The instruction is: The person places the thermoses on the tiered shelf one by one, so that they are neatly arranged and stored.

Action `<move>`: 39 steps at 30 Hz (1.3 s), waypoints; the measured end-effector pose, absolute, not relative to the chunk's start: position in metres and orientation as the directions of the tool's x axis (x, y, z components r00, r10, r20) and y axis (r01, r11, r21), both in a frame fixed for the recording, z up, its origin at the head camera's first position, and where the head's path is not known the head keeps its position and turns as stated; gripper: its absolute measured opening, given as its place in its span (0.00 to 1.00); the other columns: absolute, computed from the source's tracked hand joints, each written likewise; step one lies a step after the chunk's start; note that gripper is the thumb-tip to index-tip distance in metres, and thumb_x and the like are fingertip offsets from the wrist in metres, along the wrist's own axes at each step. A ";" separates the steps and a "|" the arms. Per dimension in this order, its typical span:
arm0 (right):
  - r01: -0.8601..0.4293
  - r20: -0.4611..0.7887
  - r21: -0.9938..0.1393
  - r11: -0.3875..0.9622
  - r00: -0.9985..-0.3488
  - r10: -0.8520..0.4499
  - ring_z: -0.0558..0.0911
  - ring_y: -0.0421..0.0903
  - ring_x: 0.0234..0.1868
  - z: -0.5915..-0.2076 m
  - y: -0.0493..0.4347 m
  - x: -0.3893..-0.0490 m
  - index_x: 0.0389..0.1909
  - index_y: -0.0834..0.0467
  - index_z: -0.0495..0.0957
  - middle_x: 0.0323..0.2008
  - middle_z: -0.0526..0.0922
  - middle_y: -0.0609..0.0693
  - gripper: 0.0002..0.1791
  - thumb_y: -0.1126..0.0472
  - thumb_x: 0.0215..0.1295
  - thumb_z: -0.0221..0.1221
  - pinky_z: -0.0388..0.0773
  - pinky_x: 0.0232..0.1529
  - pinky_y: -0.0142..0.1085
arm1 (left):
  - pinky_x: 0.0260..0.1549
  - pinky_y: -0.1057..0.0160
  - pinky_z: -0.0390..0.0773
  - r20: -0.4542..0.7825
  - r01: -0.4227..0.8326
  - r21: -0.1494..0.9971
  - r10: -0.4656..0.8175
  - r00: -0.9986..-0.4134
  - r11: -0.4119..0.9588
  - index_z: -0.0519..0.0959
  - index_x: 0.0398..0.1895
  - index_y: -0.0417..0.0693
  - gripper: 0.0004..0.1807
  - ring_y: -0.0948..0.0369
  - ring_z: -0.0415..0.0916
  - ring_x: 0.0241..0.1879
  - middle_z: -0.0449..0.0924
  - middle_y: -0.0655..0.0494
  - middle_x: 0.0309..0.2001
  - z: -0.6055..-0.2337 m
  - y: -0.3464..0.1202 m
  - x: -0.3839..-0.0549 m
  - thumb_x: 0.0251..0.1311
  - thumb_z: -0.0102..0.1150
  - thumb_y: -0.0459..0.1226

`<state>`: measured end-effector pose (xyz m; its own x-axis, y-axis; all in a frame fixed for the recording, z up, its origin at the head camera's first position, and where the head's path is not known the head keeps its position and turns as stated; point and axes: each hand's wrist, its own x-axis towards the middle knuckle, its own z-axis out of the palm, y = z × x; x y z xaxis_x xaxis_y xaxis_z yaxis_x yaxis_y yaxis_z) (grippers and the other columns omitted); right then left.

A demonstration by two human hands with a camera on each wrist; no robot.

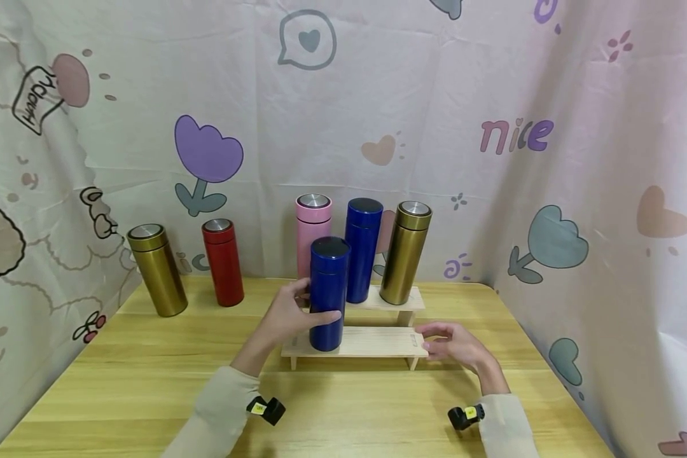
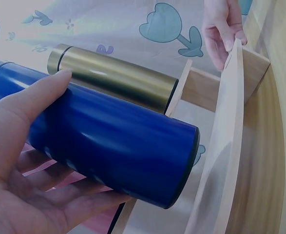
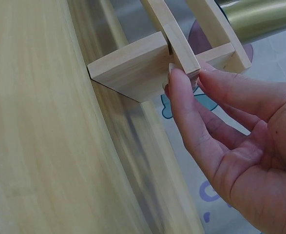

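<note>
Over the wooden stand point(image 1: 372, 341), best kept steady by the right hand point(image 1: 452, 345) pinching its end, a blue bottle point(image 1: 328, 289) is being gripped by the left hand point(image 1: 288, 313).

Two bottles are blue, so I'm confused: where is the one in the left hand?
In the head view, the blue bottle is near the middle, over the left end of the wooden lower shelf and in front of the pink bottle.

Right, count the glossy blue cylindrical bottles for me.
2. The first blue bottle is in the left hand, at the pale wooden front shelf; the second blue bottle stands on the pale wooden rear shelf. No third shows, even partly hidden.
</note>
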<state>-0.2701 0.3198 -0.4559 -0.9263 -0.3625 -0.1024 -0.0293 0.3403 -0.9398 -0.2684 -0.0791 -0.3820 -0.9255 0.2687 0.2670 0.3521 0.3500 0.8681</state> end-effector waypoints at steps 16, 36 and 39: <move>-0.029 -0.100 -0.945 0.327 -0.923 -0.373 0.88 0.47 0.47 -0.453 0.319 -0.269 0.68 0.71 0.71 0.65 0.72 0.73 0.28 0.64 0.70 0.63 0.89 0.50 0.44 | 0.58 0.43 0.84 0.270 0.347 0.910 0.310 -0.912 0.228 0.75 0.68 0.47 0.41 0.49 0.84 0.55 0.83 0.47 0.60 -0.385 -0.056 -0.267 0.50 0.81 0.48; -0.019 -0.095 -0.958 0.285 -0.920 -0.381 0.88 0.47 0.48 -0.459 0.323 -0.271 0.68 0.73 0.69 0.65 0.73 0.73 0.30 0.64 0.69 0.65 0.88 0.52 0.45 | 0.54 0.46 0.85 0.261 0.339 0.916 0.322 -0.910 0.215 0.76 0.67 0.49 0.40 0.51 0.82 0.54 0.84 0.51 0.58 -0.384 -0.035 -0.264 0.49 0.81 0.48; -0.010 -0.100 -0.960 0.280 -0.921 -0.376 0.87 0.46 0.49 -0.460 0.325 -0.272 0.68 0.73 0.70 0.64 0.75 0.70 0.29 0.66 0.69 0.64 0.88 0.52 0.45 | 0.55 0.47 0.85 0.278 0.359 0.909 0.332 -0.902 0.213 0.77 0.67 0.49 0.40 0.51 0.82 0.54 0.84 0.52 0.58 -0.384 -0.032 -0.265 0.49 0.81 0.48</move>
